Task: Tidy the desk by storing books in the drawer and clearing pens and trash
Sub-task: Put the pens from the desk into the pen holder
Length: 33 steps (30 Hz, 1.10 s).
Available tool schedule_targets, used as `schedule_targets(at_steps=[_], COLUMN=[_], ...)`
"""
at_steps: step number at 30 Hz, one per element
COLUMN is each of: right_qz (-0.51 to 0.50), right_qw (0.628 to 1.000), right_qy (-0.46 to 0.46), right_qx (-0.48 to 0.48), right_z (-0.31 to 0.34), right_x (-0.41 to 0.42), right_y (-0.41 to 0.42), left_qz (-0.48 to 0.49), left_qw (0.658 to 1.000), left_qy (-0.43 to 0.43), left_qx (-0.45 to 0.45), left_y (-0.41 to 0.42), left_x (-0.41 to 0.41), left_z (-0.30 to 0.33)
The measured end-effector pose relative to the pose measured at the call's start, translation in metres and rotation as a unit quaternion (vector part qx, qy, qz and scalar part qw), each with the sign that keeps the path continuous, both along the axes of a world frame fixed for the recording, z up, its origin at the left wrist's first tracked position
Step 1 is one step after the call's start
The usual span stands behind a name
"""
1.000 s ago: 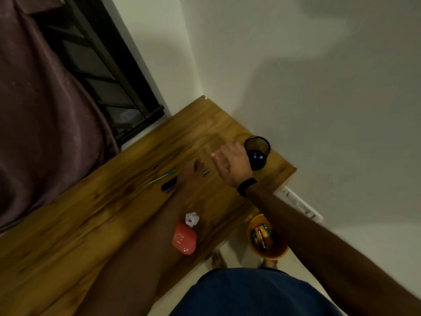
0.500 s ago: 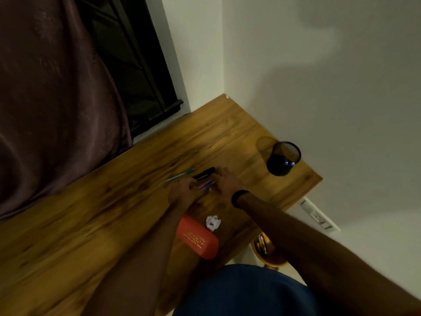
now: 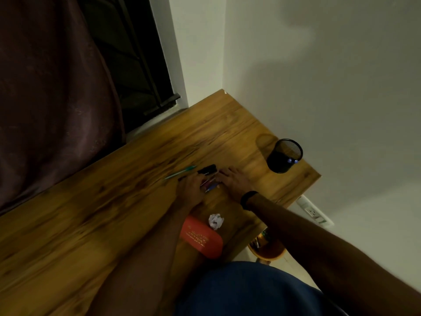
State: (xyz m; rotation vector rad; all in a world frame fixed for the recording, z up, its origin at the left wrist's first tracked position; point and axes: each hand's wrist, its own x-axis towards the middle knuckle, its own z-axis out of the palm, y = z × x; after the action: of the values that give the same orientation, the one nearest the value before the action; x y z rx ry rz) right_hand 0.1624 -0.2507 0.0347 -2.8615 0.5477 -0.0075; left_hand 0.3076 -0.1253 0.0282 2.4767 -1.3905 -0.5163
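While flanking pens [image 3: 209, 184]: both hands [image 3: 192, 187].

Looked like a home study corner. A wooden desk [image 3: 136, 213] sat wedged against a barred window [image 3: 136, 65] with a curtain [image 3: 50, 87], mesh pen holder [image 3: 284, 156] on top.

The small cluster of pens [image 3: 209, 184] near the desk's [image 3: 91, 224] right end lies half covered between the left hand [image 3: 191, 190] and right hand [image 3: 234, 182], so their number cannot be told. The orange bin [image 3: 266, 249] below the desk's near right corner is mostly hidden by the right forearm, its contents indistinct.
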Motion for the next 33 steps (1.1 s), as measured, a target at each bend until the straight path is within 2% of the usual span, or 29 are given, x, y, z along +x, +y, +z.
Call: schedule_targets(at_steps=[5,6,8,10,11,14,17,19,22,26,29,33], right_qz=[0.011,-0.005,-0.062,-0.141,-0.174,-0.252,-0.281,-0.282,-0.286,-0.272,-0.284,-0.357], right_qw=[0.999,1.000,0.996,0.974,0.950,0.843,0.731,0.680,0.668,0.654,0.673,0.706], right_qy=[0.044,0.030,-0.055,-0.126,-0.156,-0.217,-0.266,-0.292,-0.313,-0.366,-0.409,-0.454], right_qx=[-0.001,0.002,0.019,0.123,0.206,0.424,0.562,0.610,0.611,0.603,0.547,0.410], right_z=[-0.003,-0.002,-0.002,0.004,0.010,0.032,0.048,0.056,0.068,0.090,0.109,0.120], right_x=[-0.008,-0.013,-0.025,-0.033,-0.036,-0.036,-0.040,-0.045,-0.053,-0.064,-0.075,-0.090], right_y=[-0.002,-0.003,-0.008,-0.014,-0.018,-0.031,-0.043,-0.051,-0.057,-0.071,-0.086,-0.113], left_qz=[0.027,0.032,0.031,0.013,0.004,-0.004,-0.016,-0.024,-0.008,0.052,0.098,0.102], left_qw=[0.999,0.998,0.998,1.000,1.000,0.995,0.986,0.981,0.986,0.995,0.976,0.968], left_qy=[0.040,0.050,0.043,0.000,-0.022,-0.080,-0.119,-0.126,-0.077,0.080,0.183,0.198], left_qx=[-0.014,-0.016,-0.022,-0.013,0.003,0.053,0.114,0.147,0.149,0.032,-0.061,-0.115], left_y=[0.006,0.006,0.003,-0.002,-0.006,-0.021,-0.036,-0.047,-0.056,-0.062,-0.081,-0.107], left_x=[-0.005,-0.005,-0.007,-0.013,-0.019,-0.035,-0.047,-0.051,-0.055,-0.058,-0.055,-0.055], left_z=[-0.004,-0.003,-0.002,0.000,0.002,0.008,0.010,0.010,0.012,0.017,0.026,0.042])
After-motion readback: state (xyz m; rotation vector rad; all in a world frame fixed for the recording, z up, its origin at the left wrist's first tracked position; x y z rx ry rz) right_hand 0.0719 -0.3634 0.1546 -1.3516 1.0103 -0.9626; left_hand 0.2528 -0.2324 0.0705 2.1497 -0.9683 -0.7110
